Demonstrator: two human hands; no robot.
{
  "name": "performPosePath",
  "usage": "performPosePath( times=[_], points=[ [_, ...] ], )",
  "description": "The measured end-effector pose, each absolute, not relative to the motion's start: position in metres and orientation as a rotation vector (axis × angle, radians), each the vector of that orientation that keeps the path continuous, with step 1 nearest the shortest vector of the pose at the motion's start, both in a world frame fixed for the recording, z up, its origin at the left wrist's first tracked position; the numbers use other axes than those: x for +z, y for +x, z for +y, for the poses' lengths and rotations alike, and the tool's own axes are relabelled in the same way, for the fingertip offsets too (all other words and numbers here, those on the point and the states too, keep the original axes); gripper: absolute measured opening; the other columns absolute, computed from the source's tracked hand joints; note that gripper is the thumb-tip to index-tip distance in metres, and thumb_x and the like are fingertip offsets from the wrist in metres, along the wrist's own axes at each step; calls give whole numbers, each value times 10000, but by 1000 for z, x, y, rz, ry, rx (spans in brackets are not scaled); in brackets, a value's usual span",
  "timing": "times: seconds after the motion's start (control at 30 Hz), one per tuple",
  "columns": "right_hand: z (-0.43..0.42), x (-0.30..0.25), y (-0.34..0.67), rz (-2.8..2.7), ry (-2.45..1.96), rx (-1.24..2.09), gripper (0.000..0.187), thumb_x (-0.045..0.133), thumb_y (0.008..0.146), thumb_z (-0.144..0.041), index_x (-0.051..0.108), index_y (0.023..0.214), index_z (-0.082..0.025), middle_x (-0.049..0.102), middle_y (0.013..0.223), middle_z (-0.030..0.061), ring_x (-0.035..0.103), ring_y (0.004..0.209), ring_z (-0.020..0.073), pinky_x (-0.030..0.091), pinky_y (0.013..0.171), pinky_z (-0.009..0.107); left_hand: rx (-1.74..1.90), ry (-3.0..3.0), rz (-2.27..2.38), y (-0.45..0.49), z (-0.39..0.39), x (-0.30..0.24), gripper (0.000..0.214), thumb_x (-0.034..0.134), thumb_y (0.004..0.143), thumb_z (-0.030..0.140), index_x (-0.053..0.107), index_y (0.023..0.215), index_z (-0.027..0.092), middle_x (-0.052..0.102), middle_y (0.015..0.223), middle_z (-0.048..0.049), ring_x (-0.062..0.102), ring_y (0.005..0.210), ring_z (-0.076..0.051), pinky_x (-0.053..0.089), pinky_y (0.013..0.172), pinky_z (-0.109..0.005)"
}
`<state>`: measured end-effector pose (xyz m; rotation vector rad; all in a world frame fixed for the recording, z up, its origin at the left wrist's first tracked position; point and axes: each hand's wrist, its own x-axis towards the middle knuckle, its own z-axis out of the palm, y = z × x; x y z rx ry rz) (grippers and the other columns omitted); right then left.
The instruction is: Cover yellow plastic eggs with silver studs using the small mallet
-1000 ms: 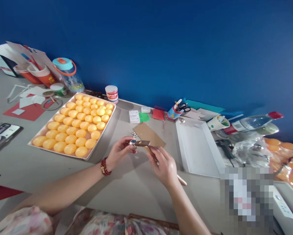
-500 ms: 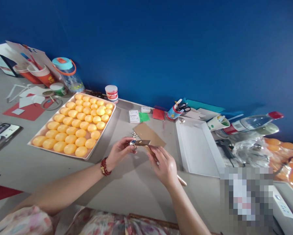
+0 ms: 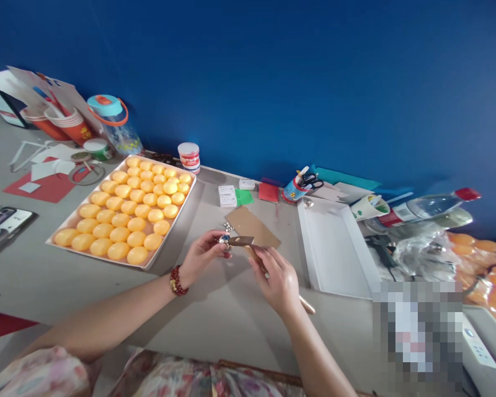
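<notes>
My left hand (image 3: 201, 258) pinches a small shiny silver round piece (image 3: 225, 240) between thumb and fingers, above the grey table. My right hand (image 3: 280, 280) is closed around a long tool with a wooden handle (image 3: 307, 305). The tool's flat, dark brown, blade-like head (image 3: 241, 241) points left and meets the silver piece; whether it presses on it, I cannot tell. Just beyond the left fingertips lie several small silver beads (image 3: 229, 226). A brown card (image 3: 251, 225) lies flat behind both hands.
To the left stands a shallow box (image 3: 148, 263) of orange balls (image 3: 137, 224). A white tray (image 3: 339, 248) lies at right, near a pen cup (image 3: 294, 191) and a plastic bottle (image 3: 432, 207). Small white boxes (image 3: 227, 196) sit behind the card. A blue wall (image 3: 248, 82) closes the back.
Both hands keep almost the same place and grip. The silver piece looks slightly turned in the left fingers, and the tool head has shifted very little.
</notes>
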<state>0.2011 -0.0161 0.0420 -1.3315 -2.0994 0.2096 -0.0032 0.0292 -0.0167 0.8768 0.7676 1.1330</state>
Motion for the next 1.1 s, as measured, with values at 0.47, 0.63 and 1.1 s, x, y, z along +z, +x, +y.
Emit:
performPosePath(
  times=[0.47,0.63,1.1],
  points=[
    [9,7,237,-2020,-1774,-85,237,517,925,-195,606,1145,-192,650,968,89,625,856,250,502,735,352,986,757,542,-10,24,-7,335,648,894,317,652,1206,194,712,1099,-112,717,907,-237,557,864,-403],
    [12,-5,239,-2086,-1765,-88,320,542,839,-123,602,1145,-191,635,982,89,606,876,255,499,753,366,960,733,444,-8,23,-5,300,618,907,294,633,1189,191,705,1122,-142,710,897,-238,556,840,-424],
    [-9,33,203,-2048,-1284,303,443,614,895,-298,503,1316,-216,632,1212,123,575,1151,288,468,981,482,905,713,423,-6,22,-3,280,664,886,302,665,1147,200,706,1024,-84,709,946,-253,535,905,-422]
  ],
)
